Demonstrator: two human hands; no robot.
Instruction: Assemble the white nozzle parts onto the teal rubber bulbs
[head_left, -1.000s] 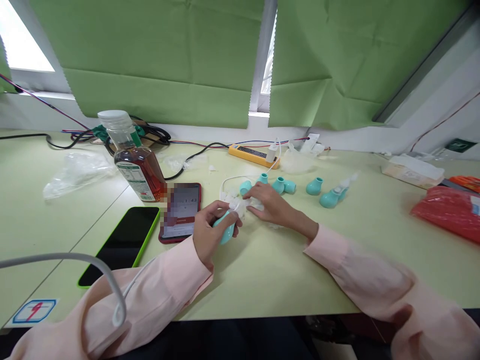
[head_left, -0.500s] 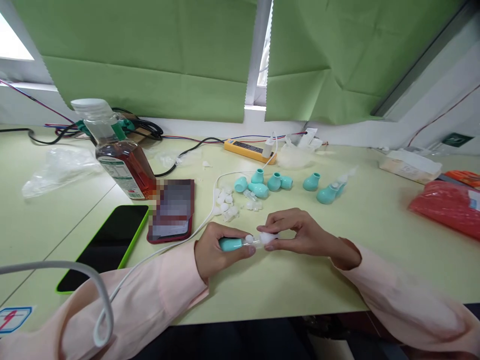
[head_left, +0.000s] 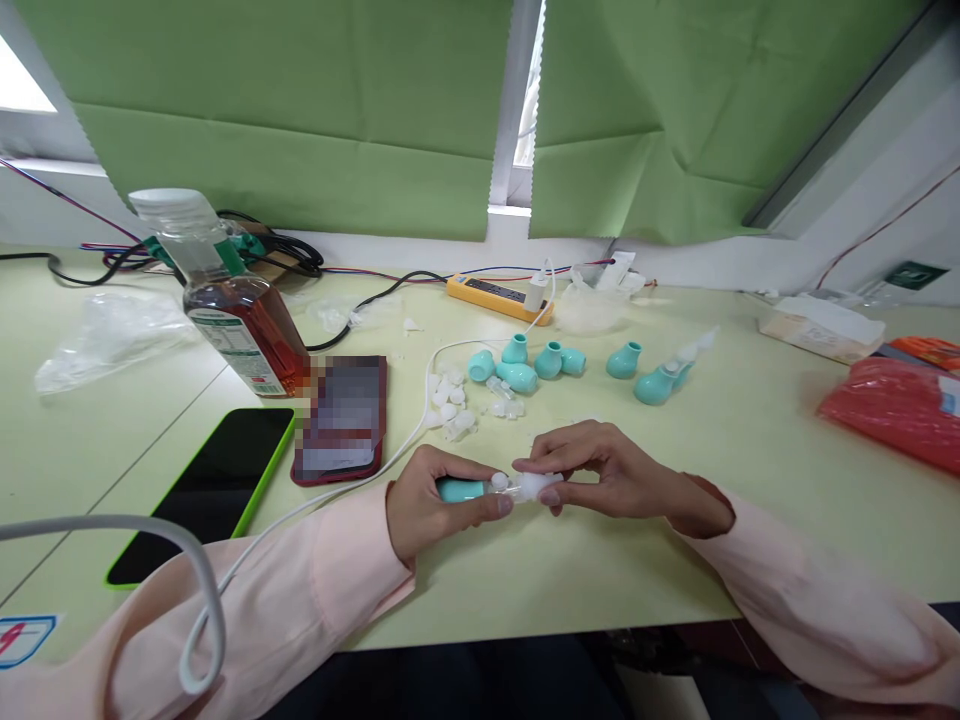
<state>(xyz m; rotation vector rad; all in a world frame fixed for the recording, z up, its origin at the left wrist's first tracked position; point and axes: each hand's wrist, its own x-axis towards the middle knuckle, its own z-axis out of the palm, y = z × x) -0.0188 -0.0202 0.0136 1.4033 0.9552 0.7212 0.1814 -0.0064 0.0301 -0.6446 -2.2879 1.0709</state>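
My left hand (head_left: 429, 502) is closed round a turquoise squeeze bulb (head_left: 460, 490) with a clear plastic connector (head_left: 507, 486) at its right end. The thumb and fingers of my right hand (head_left: 600, 468) pinch a frosted white tip (head_left: 534, 485), which meets the connector's free end. How deep the tip sits on it I cannot tell. Beyond my hands several loose turquoise bulbs (head_left: 517, 377) lie in a group, with white tips (head_left: 448, 390) and clear connectors (head_left: 506, 402) in front of them. Farther right, a bulb (head_left: 655, 385) has a clear piece and pointed tip attached.
To the left are a green-edged phone (head_left: 202, 495), a red-cased phone (head_left: 341, 420) and a bottle of amber liquid (head_left: 244, 325). A white cable (head_left: 397, 455) runs past my left hand to a yellow power strip (head_left: 491, 298). A red plastic packet (head_left: 889, 415) lies at right.
My right fingers have shifted their grip along the white tip, leaving more of it showing near the connector. My left hand keeps its hold on the bulb. The view has moved slightly.
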